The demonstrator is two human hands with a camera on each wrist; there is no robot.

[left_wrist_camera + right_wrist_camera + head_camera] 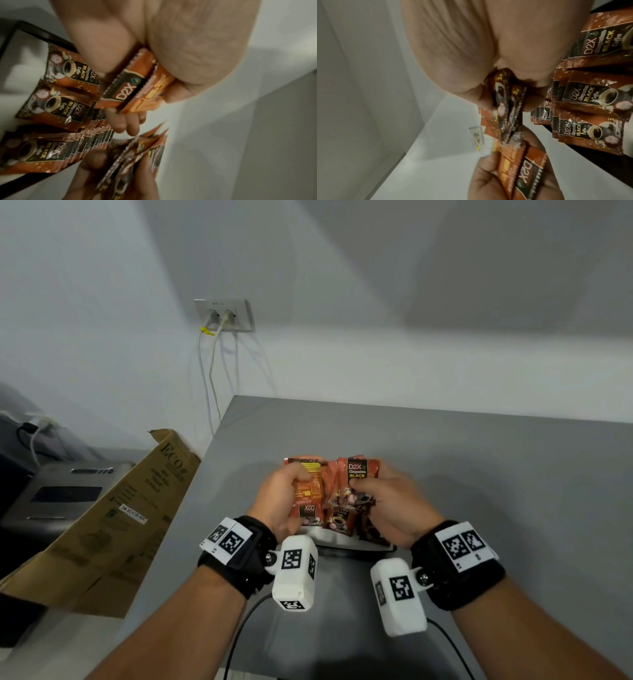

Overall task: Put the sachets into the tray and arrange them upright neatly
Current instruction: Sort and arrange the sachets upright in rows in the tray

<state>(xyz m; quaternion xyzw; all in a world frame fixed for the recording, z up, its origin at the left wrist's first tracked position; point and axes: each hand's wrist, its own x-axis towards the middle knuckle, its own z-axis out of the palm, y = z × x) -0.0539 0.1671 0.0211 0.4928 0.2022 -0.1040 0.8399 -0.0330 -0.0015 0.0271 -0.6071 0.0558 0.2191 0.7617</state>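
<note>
Gripping a few sachets (308, 491) between thumb and curled fingers, the left hand (281, 501) holds them print-side mixed, one upside down. Just beside it, the right hand (394, 505) pinches its own small bunch (359, 474). Below both grips, the tray (346, 545) already carries rows of sachets standing on edge. To do this well, I would square each bunch, turn the labels one way, then lower them edge-first against the standing rows so nothing topples.
</note>
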